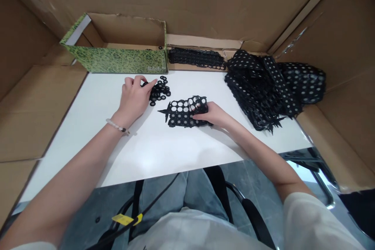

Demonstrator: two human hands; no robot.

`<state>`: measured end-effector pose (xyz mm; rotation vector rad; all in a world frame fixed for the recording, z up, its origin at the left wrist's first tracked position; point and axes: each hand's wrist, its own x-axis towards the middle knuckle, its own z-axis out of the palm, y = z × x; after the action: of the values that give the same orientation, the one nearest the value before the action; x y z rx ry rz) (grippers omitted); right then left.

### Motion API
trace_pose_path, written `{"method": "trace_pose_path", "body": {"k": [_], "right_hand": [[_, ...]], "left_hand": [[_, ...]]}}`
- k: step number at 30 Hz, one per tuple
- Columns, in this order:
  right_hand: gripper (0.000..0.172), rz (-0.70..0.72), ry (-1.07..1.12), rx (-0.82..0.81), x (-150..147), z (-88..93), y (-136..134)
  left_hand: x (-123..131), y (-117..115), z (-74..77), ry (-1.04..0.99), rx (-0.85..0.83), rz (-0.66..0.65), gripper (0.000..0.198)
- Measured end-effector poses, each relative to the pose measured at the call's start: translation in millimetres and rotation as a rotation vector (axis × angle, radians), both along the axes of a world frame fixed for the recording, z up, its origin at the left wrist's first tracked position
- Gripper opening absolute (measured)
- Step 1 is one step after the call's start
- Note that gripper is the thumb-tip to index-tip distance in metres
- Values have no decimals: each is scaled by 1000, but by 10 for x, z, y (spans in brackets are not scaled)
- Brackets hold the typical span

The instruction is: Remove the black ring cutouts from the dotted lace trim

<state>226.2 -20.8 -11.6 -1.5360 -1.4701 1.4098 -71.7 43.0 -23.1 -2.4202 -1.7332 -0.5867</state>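
Observation:
My left hand [134, 97] rests by a loose pile of small black rings [159, 90] on the white table. Its fingers curl in, and some dark rings show between thumb and forefinger. A black sheet with rows of round pieces [183, 118] lies in front of me, pinched at its right end by my right hand [215, 115]. The sheet's upper rows have open holes, while grey-centred discs fill the lower rows. A pointed scrap sticks out at its left end. The right hand's lower fingers are hidden behind the sheet.
An open green-patterned box [125, 60] stands at the back left. Beside it lies a stack of holed black strips [196, 58]. Dotted black sheets [260, 90] are heaped at the right. Cardboard walls [205, 4] enclose the white table [140, 156]. A cable with a yellow tag [124, 219] crosses my lap.

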Motion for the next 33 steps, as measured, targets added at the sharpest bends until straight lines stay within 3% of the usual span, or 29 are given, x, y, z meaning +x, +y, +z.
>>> {"method": "trace_pose_path", "body": {"k": [4, 7, 9, 11, 15, 20, 26, 31, 33], "right_hand": [[26, -69, 129, -34, -18, 0, 28], [32, -103, 270, -74, -61, 10, 23], [35, -114, 350, -88, -88, 7, 8], [38, -100, 414, -97, -108, -6, -8], [39, -4, 441, -84, -135, -41, -30], [38, 28, 412, -56, -151, -73, -31], [33, 16, 375, -88, -139, -75, -23], [46, -57, 369, -197, -103, -31, -17], [47, -61, 376, -201, -106, -6, -23]], "left_hand": [[90, -65, 88, -16, 41, 18, 50], [225, -192, 188, -96, 36, -144, 40], [359, -328, 226, -91, -61, -310, 43], [502, -472, 228, -58, -180, -387, 46], [688, -644, 186, -78, -375, -398, 46], [738, -675, 191, -118, -462, -444, 36], [613, -523, 241, -232, -490, -352, 32], [383, -313, 336, -354, -381, -30, 32], [415, -352, 326, -274, -307, -74, 32]]}}
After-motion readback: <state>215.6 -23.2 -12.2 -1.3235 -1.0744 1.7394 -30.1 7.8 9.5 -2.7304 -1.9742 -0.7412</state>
